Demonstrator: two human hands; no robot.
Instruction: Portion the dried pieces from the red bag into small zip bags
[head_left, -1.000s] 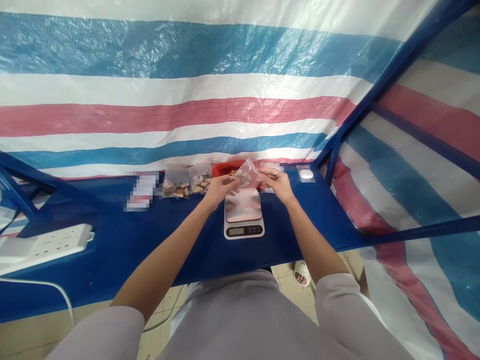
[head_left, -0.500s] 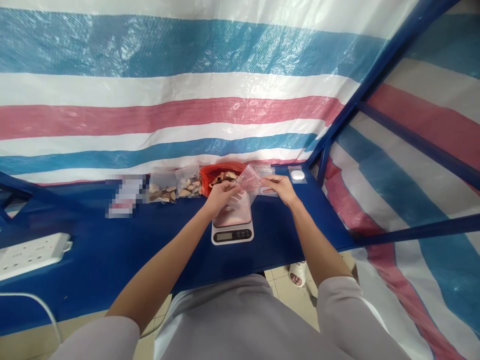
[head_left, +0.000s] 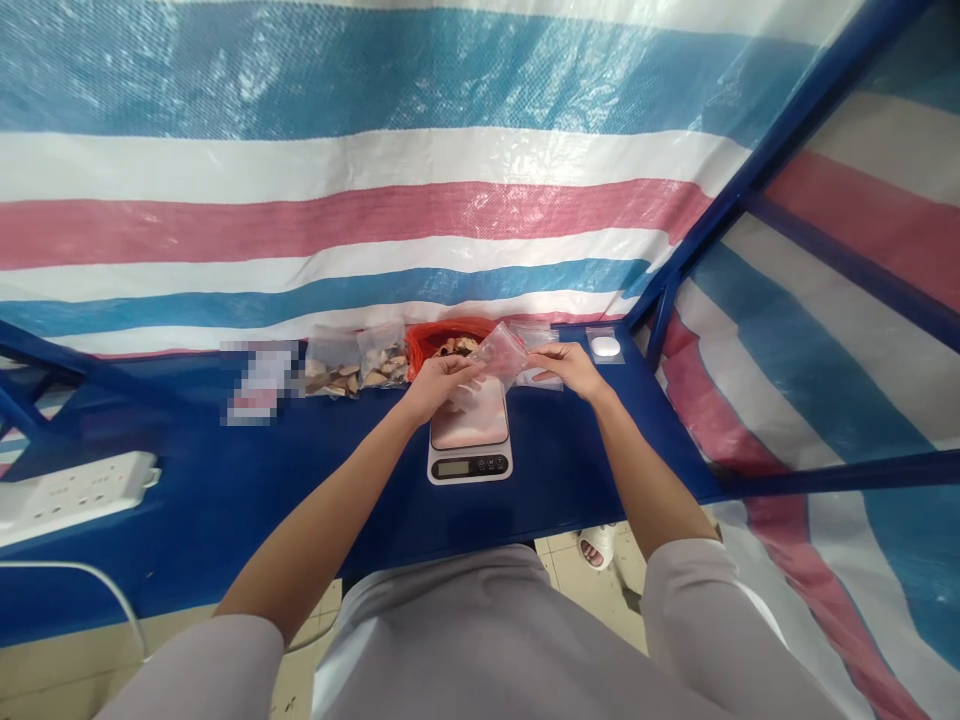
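A clear plastic zip bag (head_left: 501, 353) is stretched between my two hands above the scale, and nothing shows inside it. My left hand (head_left: 442, 385) pinches its left side. On the opposite edge, the fingers of my right hand (head_left: 568, 368) are closed. Below them sits a white digital kitchen scale (head_left: 470, 440) with a dark display strip; the bag and left hand cover the back of its plate. Just behind, a red plastic bag (head_left: 420, 345) lies open with brown dried slices (head_left: 456, 346) in it.
Two filled clear bags (head_left: 332, 375) of dried pieces lie left of the red bag. More clear bags (head_left: 541, 378) lie behind my right hand. A white rounded object (head_left: 605, 346) sits at the back right. A power strip (head_left: 90, 492) rests on the blue table (head_left: 300, 480) at left.
The view has shifted slightly. Both hands still hold the clear bag over the scale, with its angle barely changed.
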